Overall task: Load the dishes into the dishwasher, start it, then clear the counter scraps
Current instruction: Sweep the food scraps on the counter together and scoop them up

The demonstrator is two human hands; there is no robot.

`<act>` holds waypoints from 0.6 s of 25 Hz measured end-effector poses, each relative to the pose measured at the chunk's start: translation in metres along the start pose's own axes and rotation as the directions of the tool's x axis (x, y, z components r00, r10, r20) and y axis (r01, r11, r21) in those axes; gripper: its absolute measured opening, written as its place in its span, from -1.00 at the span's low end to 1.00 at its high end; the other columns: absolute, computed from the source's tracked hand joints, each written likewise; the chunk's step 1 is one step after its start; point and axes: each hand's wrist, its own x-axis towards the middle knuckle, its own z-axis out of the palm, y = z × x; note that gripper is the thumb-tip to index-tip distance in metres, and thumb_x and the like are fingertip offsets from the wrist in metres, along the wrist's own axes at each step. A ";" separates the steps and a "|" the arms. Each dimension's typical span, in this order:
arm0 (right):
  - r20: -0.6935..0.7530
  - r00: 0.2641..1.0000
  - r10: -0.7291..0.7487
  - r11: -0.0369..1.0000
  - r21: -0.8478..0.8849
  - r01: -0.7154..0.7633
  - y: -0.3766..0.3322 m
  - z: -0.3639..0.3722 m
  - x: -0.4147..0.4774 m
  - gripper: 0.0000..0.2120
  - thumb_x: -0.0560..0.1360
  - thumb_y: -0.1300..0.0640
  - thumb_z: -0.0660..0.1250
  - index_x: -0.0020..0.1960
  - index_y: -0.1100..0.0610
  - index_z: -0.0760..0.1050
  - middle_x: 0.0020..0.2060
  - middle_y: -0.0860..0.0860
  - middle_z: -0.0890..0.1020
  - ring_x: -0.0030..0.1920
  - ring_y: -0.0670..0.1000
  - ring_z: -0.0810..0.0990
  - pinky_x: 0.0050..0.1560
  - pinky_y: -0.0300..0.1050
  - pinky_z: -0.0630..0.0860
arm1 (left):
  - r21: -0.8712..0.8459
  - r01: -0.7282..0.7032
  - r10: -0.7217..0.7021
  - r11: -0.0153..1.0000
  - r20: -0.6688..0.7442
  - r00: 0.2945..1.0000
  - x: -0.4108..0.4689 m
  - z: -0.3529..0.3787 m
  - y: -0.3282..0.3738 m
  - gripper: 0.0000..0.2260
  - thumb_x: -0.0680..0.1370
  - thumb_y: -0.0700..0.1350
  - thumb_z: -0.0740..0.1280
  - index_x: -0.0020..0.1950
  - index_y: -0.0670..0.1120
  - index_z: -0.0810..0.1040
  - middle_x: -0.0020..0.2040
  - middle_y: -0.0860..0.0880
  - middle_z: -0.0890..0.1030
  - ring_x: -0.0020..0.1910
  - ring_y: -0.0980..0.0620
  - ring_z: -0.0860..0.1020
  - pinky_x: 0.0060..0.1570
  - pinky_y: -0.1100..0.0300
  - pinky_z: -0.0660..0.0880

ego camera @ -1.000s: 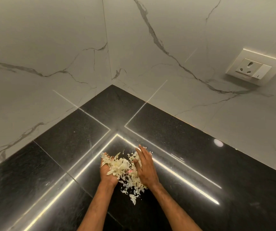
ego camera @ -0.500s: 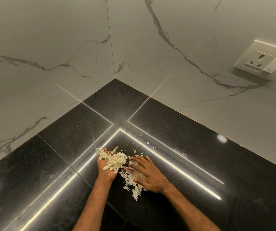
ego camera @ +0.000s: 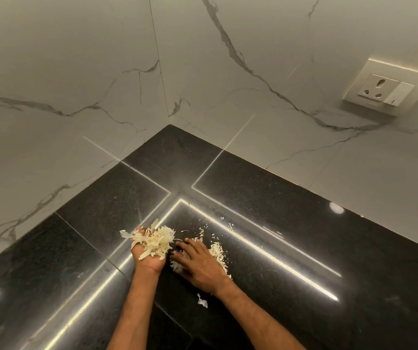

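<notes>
Scraps point(ego camera: 153, 241) fill the left hand point(ego camera: 148, 261), grip upturned and spread; right hand point(ego camera: 203, 263) (grip flat, apart) presses the counter point(ego camera: 278, 198).

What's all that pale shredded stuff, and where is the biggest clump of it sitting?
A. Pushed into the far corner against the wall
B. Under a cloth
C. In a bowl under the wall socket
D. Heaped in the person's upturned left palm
D: the heap of scraps lies on the left hand, held palm up, while the right hand lies flat on the black counter beside thinner loose bits.
</notes>
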 end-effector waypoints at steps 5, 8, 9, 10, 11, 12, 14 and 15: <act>-0.229 0.972 0.057 0.998 -0.013 -0.062 0.017 0.001 -0.015 -0.84 0.61 0.02 0.27 0.05 0.10 0.51 -0.03 0.00 0.56 -0.05 -0.02 0.49 -0.05 -0.10 0.56 | -0.039 0.030 -0.031 0.999 -0.026 0.999 -0.008 -0.003 0.000 -0.84 0.23 -0.05 0.44 -0.32 -0.01 0.48 -0.32 0.02 0.55 -0.26 0.05 0.52 -0.12 0.12 0.52; -0.349 0.933 0.089 0.994 -0.027 -0.105 0.026 -0.002 -0.022 -0.69 0.56 -0.02 0.37 -0.30 0.09 0.48 -0.41 -0.04 0.50 -0.41 -0.05 0.45 -0.38 -0.18 0.48 | -0.027 0.081 -0.083 0.996 -0.055 0.995 -0.008 -0.003 -0.010 -0.77 0.64 -0.01 0.14 -0.16 -0.04 0.47 -0.23 -0.04 0.61 -0.17 -0.01 0.53 -0.07 0.07 0.55; -0.409 0.891 0.199 0.978 0.135 -0.156 0.027 -0.008 -0.023 -0.61 0.58 0.00 0.36 -0.38 0.09 0.43 -0.49 -0.06 0.43 -0.49 -0.05 0.39 -0.43 -0.21 0.44 | -0.019 0.115 -0.116 0.993 -0.053 0.992 -0.008 -0.002 -0.013 -0.71 0.67 0.03 0.10 -0.12 -0.06 0.49 -0.23 -0.07 0.63 -0.14 -0.05 0.54 -0.04 0.03 0.54; -0.399 0.822 0.407 0.870 0.442 -0.216 0.024 -0.019 -0.022 -0.55 0.60 0.01 0.32 -0.43 0.09 0.38 -0.55 -0.08 0.37 -0.54 -0.07 0.32 -0.45 -0.23 0.40 | -0.010 0.129 -0.129 0.992 -0.054 0.990 -0.009 0.000 -0.017 -0.69 0.67 0.05 0.09 -0.12 -0.06 0.50 -0.22 -0.09 0.64 -0.13 -0.07 0.55 -0.02 -0.01 0.52; -0.303 0.695 0.652 0.600 0.766 -0.229 0.021 -0.029 -0.017 -0.52 0.62 0.00 0.28 -0.45 0.07 0.35 -0.57 -0.10 0.32 -0.56 -0.08 0.26 -0.48 -0.23 0.36 | -0.007 0.138 -0.139 0.990 -0.048 0.989 -0.011 0.003 -0.020 -0.68 0.68 0.05 0.09 -0.15 -0.05 0.48 -0.23 -0.09 0.63 -0.14 -0.08 0.54 -0.03 -0.03 0.50; -0.140 0.528 0.838 0.250 0.958 -0.142 0.018 -0.039 -0.009 -0.53 0.63 0.00 0.26 -0.44 0.06 0.35 -0.56 -0.09 0.33 -0.55 -0.08 0.25 -0.50 -0.22 0.31 | 0.001 0.140 -0.140 0.990 -0.051 0.989 -0.011 0.004 -0.024 -0.68 0.68 0.05 0.09 -0.19 -0.04 0.46 -0.23 -0.09 0.62 -0.15 -0.08 0.55 -0.05 -0.01 0.49; 0.226 0.340 0.913 -0.303 0.933 0.193 0.011 -0.059 0.010 -0.61 0.63 0.00 0.25 -0.36 0.06 0.39 -0.50 -0.05 0.38 -0.51 -0.06 0.30 -0.50 -0.19 0.28 | 0.008 0.161 -0.160 0.987 -0.038 0.986 -0.013 0.010 -0.035 -0.67 0.67 0.05 0.10 -0.20 -0.04 0.47 -0.19 -0.09 0.59 -0.18 -0.07 0.55 -0.08 0.02 0.50; 0.348 0.350 0.870 -0.459 0.832 0.312 0.006 -0.068 0.018 -0.65 0.61 -0.01 0.26 -0.33 0.06 0.39 -0.48 -0.04 0.39 -0.50 -0.06 0.32 -0.48 -0.18 0.30 | 0.009 0.185 -0.184 0.983 -0.013 0.983 -0.014 0.013 -0.042 -0.69 0.66 0.06 0.12 -0.17 -0.06 0.49 -0.15 -0.10 0.57 -0.16 -0.08 0.54 -0.04 0.01 0.49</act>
